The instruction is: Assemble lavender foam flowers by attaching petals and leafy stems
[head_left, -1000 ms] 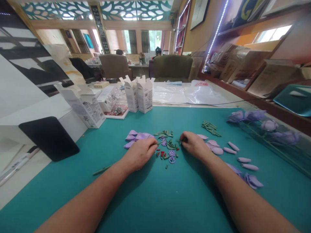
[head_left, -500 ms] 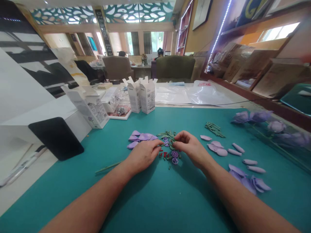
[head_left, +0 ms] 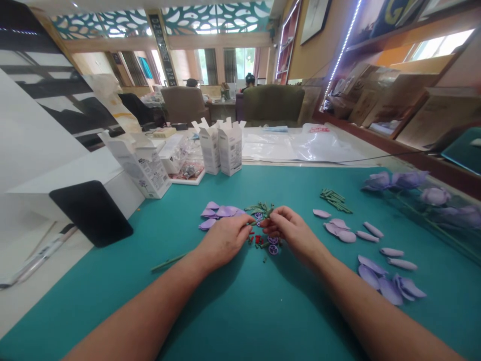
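On a teal cutting mat (head_left: 240, 301), my left hand (head_left: 225, 241) and my right hand (head_left: 291, 231) meet over a scatter of small craft parts. Their fingertips pinch a thin green stem (head_left: 255, 222) from either side. Green foam leaves (head_left: 259, 209) lie just beyond the fingers, and purple flower-shaped discs (head_left: 273, 249) and red bits (head_left: 257, 239) lie just below them. Some parts are hidden under my hands. Lilac petals (head_left: 220, 211) lie beyond my left hand, and more lilac petals (head_left: 340, 229) lie to the right of my right hand.
A long green stem (head_left: 169, 261) lies left of my left arm, and a bundle of green sticks (head_left: 335, 200) lies at the right. Purple artificial flowers (head_left: 409, 179) rest at the far right. White cartons (head_left: 230, 150), a black pad (head_left: 90, 213) and plastic sheeting (head_left: 300, 146) stand beyond the mat.
My hands have moved closer together, from reaching separately toward the parts to pinching the stem between them. The whole view has shifted slightly.
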`<state>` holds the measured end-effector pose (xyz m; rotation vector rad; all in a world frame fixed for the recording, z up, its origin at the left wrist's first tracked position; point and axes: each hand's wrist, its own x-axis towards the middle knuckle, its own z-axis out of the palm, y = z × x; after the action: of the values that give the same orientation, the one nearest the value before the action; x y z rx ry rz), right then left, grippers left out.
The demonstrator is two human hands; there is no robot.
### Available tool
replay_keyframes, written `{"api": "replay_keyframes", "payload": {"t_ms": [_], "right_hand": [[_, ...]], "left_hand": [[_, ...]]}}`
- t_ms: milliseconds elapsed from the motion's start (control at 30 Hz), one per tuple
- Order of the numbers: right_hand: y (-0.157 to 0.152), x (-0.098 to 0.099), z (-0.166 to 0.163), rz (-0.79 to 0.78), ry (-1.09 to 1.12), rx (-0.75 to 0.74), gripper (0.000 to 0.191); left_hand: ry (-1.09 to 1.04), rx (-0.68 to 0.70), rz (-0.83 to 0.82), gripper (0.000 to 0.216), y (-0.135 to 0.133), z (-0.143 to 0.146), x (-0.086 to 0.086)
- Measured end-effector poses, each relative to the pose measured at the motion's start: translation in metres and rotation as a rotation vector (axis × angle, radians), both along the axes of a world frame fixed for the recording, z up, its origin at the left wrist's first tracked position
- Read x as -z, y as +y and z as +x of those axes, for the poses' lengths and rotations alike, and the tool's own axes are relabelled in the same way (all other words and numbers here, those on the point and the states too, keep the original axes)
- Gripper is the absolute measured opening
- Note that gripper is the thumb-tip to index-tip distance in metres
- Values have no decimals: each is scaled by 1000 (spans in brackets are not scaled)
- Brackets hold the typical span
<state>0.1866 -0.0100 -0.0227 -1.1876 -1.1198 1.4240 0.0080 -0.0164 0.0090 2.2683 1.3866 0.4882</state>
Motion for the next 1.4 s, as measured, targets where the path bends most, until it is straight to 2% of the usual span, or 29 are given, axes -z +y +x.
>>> {"api": "replay_keyframes", "payload": {"t_ms": [300,533,833,1100,1400], "right_hand": [[-1,5,-4,133,-73,50,31],[-4,8,-3,274,-244,58,21],[-4,14,-1,322,-344,53,17],[-8,6,0,392,-604,57,17],[-10,7,0,455,-723,67,17]], "left_hand": [[2,-8,-6,28,-1,0,0],[1,-3,-1,29,0,0,1],[17,-1,-4,29,-1,0,-1],[42,5,9,29,-1,0,-1],[61,9,32,31,0,-1,2]]}}
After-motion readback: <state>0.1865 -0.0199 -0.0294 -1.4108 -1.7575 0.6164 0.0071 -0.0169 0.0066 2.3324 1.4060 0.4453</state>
